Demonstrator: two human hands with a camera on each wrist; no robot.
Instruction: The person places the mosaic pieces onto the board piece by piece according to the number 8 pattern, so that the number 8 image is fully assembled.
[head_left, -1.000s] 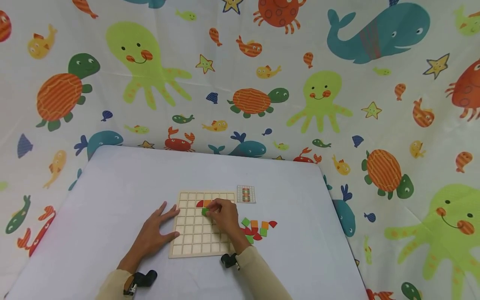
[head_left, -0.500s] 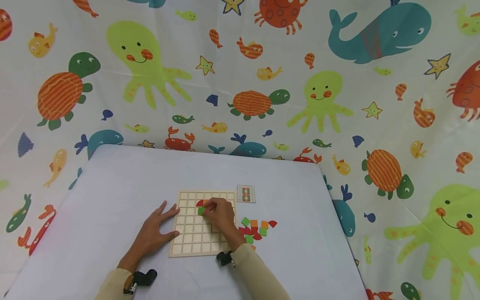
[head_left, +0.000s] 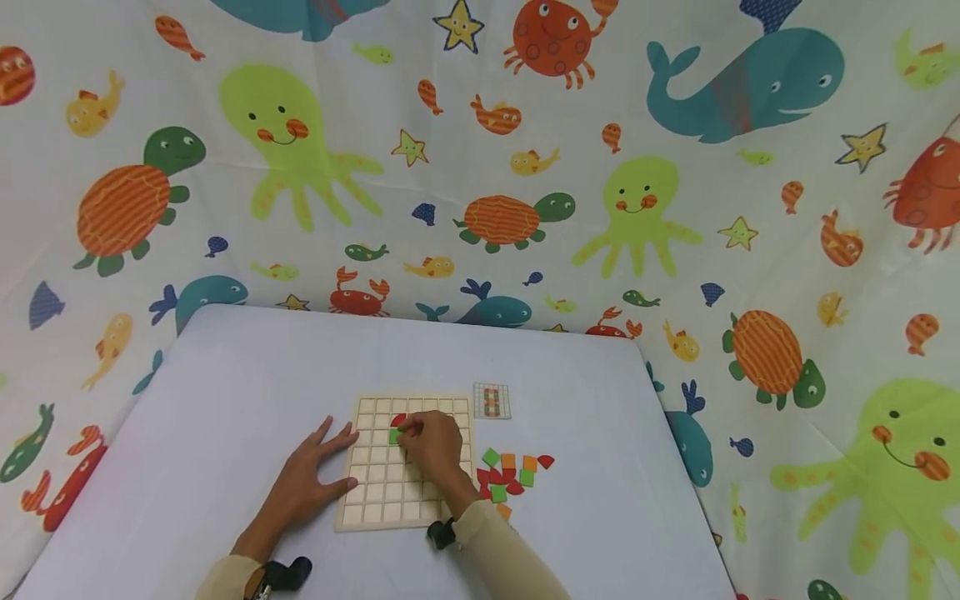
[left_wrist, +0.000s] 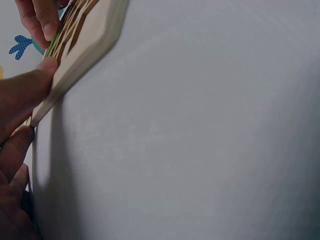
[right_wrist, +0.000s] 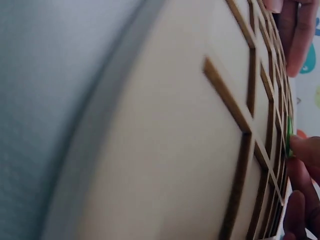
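Observation:
A wooden grid board [head_left: 375, 508] lies on the table. In one of its upper cells sits a red quarter-circle tile [head_left: 399, 419]. Just below that is a green square tile [head_left: 394, 437], its right edge pinched between the thumb and finger of my right hand [head_left: 435, 446]. The right wrist view also shows the thumb against this green tile [right_wrist: 289, 135]. My right hand hides the cells beneath it. My left hand [head_left: 303, 479] has its fingers spread, with fingertips and thumb touching the board's left edge; the left wrist view shows the thumb [left_wrist: 42, 72] at that edge.
Right of the board is a loose group of red quarter-circles, orange squares [head_left: 508, 461] and green squares [head_left: 491, 457]. A small pattern card [head_left: 492, 402] lies by the board's upper right corner. A curtain [head_left: 480, 167] printed with sea animals hangs behind the white table [head_left: 600, 517].
My right hand has shifted left, and the green tile has moved left with it to below the red quarter-circle. My left hand stays at the board's edge. The head view has tilted up slightly.

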